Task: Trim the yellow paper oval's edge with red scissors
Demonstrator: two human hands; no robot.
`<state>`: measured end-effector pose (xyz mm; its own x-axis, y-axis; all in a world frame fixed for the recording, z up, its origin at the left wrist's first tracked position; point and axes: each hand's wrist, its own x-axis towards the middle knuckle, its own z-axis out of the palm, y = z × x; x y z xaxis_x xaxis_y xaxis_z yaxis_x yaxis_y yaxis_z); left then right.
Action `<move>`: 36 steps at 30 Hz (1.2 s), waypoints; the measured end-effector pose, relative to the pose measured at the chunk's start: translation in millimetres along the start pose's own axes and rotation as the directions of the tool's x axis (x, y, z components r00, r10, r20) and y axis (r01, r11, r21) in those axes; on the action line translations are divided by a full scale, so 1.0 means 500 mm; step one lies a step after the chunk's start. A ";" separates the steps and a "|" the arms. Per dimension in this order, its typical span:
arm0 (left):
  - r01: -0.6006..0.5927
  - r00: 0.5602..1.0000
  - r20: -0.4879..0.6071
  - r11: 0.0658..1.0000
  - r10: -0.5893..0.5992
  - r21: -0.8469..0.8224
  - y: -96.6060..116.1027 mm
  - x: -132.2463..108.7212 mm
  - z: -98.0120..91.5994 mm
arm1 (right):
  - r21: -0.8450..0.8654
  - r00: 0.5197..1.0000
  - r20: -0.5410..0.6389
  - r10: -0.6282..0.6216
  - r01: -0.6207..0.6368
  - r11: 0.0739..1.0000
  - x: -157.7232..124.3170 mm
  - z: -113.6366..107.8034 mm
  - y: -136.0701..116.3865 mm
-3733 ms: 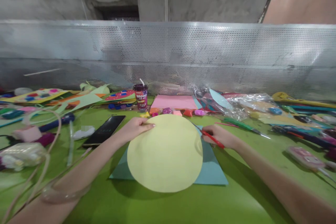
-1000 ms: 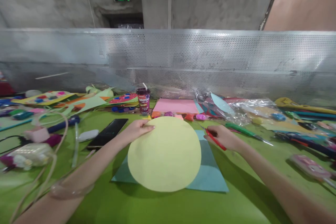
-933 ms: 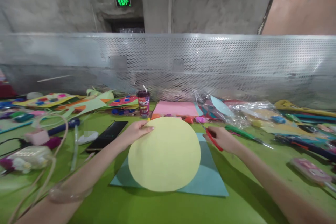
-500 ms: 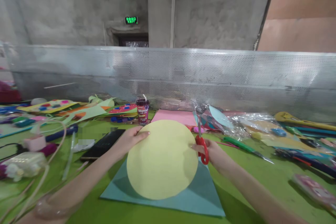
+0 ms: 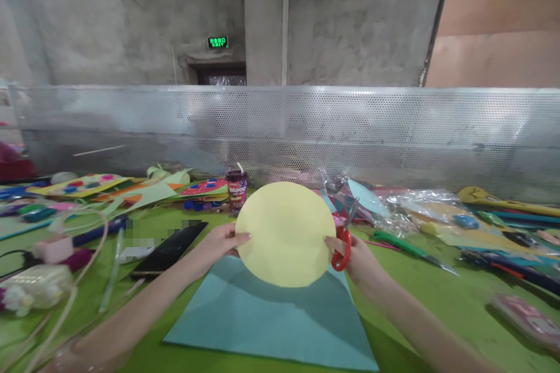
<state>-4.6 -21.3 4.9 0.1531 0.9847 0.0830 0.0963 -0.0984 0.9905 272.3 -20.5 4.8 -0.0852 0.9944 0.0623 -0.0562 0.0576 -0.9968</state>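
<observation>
A round sheet of pale yellow paper (image 5: 284,233) is held up between both hands, above a blue-green sheet (image 5: 271,326) on the table. My left hand (image 5: 225,242) pinches its left edge, thumb in front and fingers behind. At the right edge, my right hand (image 5: 350,253) grips the paper too, with the thumb on its face. Red-handled scissors (image 5: 342,250) hang in that same hand, their metal blades pointing up and away.
A purple drink cup (image 5: 237,191) with a straw stands behind the paper. A black phone (image 5: 170,249) lies left; a green-handled pair of scissors (image 5: 405,246) lies right. Craft papers, plastic wrapping (image 5: 402,207) and a cable (image 5: 83,268) crowd the green table (image 5: 406,297).
The yellow disc has been lifted and tilted back, so it looks flatter and more of the blue-green sheet shows. The scissors' blades have swung to the right. The view has tipped slightly upward.
</observation>
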 end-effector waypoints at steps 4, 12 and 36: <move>-0.097 0.967 -0.223 0.986 0.125 0.134 -0.001 0.005 -0.010 | -0.190 0.996 -0.037 0.077 -0.083 0.978 0.005 0.009 0.008; -0.136 0.919 -0.361 0.987 0.158 0.086 0.012 -0.004 -0.011 | -0.384 0.990 0.106 -0.092 0.126 0.915 0.012 -0.010 0.019; -0.080 0.955 -0.289 0.997 0.071 -0.019 0.011 -0.008 -0.012 | -0.482 0.974 0.223 -0.047 0.152 0.863 0.004 -0.024 0.019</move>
<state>-10.4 -24.8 10.8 -0.1309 0.9747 0.1813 0.0653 -0.1740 0.9826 283.7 -16.8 -5.1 -0.3023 0.9458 0.1189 0.4178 0.2436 -0.8753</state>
